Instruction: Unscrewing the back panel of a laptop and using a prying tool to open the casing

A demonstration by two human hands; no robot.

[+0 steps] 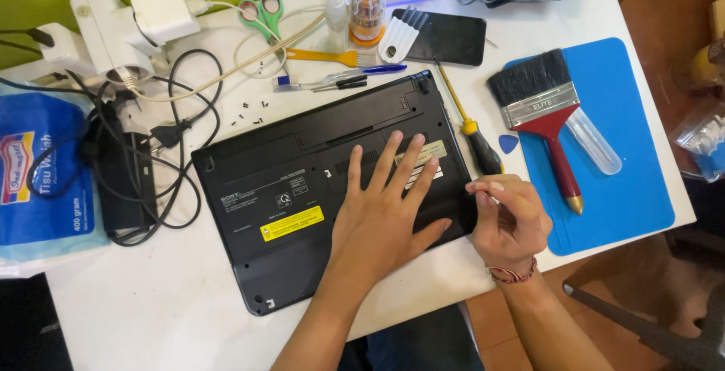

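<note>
- The right hand (510, 220) is curled at the laptop's right edge, thumb and forefinger pinched together; whatever sits between them is too small to make out.
- The left hand (385, 216) lies flat on the laptop (302, 190), fingers spread and pressing down, covering part of the underside and a pale label there.
- The laptop is black and lies upside down near the middle of the white surface (151, 303), turned at a slant, its near corner close to the surface's front edge.
- A yellow-and-black screwdriver (472, 125) lies just beside the laptop's right edge, its handle end close to the right hand.
- A few tiny dark screws (249, 114) are scattered off the laptop's far left corner; their number is hard to tell.
- A blue mat (634, 190) covers the right end of the surface; its near corner reaches the front edge.
- On the mat lie a red-handled paintbrush (544, 114), a clear plastic tube (596, 144) and a small blue pick (508, 144).
- A blue packet (38, 167) at the left edge is cut off by the frame.
- A tangle of black cable (174, 152) partly hides a black power adapter (124, 182) near the left side.
- Green-handled scissors (262, 12) and a dark phone (445, 37) lie towards the far edge.
</note>
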